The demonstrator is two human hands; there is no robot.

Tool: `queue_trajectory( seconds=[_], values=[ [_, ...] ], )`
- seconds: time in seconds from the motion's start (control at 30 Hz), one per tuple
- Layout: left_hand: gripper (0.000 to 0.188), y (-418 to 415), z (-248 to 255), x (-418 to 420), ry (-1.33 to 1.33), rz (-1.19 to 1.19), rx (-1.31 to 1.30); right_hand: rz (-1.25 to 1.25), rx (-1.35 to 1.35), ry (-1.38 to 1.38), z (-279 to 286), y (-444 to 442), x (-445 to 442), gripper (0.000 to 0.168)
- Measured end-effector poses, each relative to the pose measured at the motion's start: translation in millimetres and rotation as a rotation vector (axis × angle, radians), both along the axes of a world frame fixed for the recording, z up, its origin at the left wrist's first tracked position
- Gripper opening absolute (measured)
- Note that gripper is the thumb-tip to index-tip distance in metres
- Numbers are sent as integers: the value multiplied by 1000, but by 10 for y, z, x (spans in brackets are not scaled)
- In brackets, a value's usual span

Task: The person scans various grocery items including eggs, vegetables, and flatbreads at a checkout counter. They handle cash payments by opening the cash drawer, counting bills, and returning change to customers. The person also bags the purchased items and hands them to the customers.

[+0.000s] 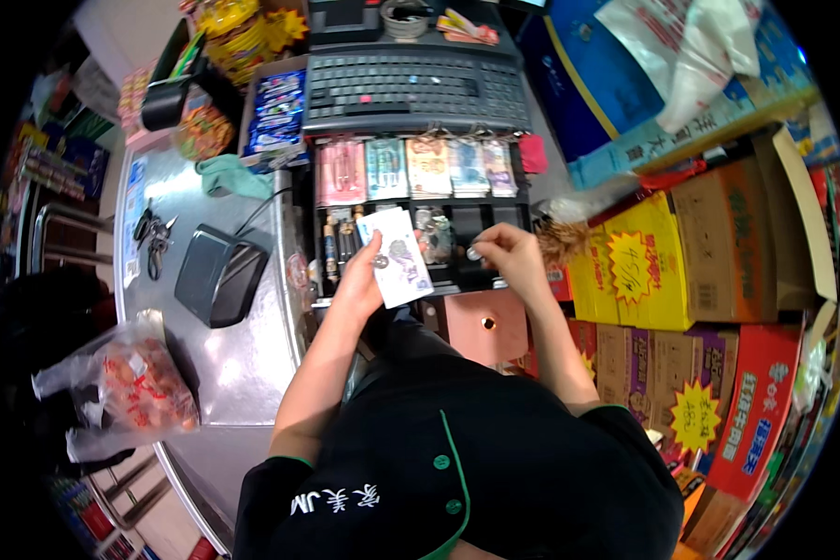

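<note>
My left hand [365, 276] holds several banknotes [409, 280], with coins [397, 248] lying on top of them. Between the thumb and forefinger of my right hand [509, 253] is a small silver coin [473, 253], above the front right compartments of an open cash drawer [470, 274]. Sorted banknotes [428, 168] lie in the drawer's rear slots under clips. Loose coins [434, 234] fill a middle compartment, partly hidden by my left fingers and the notes. Pens or markers [330, 245] stand in the left compartment.
A keyboard [413, 87] sits behind the drawer. On the metal counter [245, 378] at left are a black device [220, 276], keys [155, 234], a green cloth [234, 176] and a plastic bag of round reddish items [143, 385]. Cardboard cartons [714, 245] are stacked at right.
</note>
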State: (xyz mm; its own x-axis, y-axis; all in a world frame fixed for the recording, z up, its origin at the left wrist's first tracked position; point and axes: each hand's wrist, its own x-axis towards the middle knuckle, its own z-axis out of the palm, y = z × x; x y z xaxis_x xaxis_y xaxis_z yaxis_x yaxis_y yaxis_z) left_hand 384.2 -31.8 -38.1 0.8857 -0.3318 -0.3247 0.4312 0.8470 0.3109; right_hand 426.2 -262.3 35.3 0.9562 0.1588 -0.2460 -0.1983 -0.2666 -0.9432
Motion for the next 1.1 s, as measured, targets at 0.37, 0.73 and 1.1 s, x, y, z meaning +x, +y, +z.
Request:
queue_trajectory(
  seconds=[0.37, 0.73, 1.1],
  values=[
    [54, 167, 296, -165, 95, 278, -205, 270, -165, -306, 95, 1064, -122, 11],
    [37, 628, 567, -299, 195, 582, 6, 410, 155, 172, -60, 1527, 8, 8],
    [41, 1153, 707, -610, 137, 749, -72, 573, 144, -110, 225, 2557, 95, 8]
  ],
)
